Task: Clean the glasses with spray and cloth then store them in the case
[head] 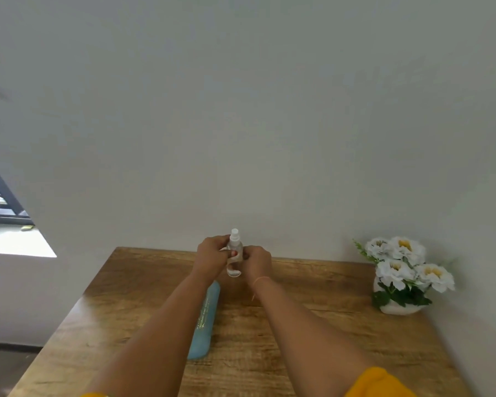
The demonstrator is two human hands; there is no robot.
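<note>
1. Glasses are held up over the far middle of the surface, pinched between both hands together with a small clear spray bottle; one lens shows below the fingers, the rest is hidden.
2. Likely risk: with bottle and frame crowded into the same grip, a press on the nozzle could tilt the bottle, send the mist past the lens, or let the frame slip down onto the wood.
3. Fingers so near the lens could also smear it before the cloth is used; I see no cloth.
4. Left hand is closed narrowly around the frame and the bottle's side.
5. Right hand is likewise closed on them; exactly which hand carries the bottle I cannot tell.
6. A blue case lies shut on the surface, near the left forearm.
</note>
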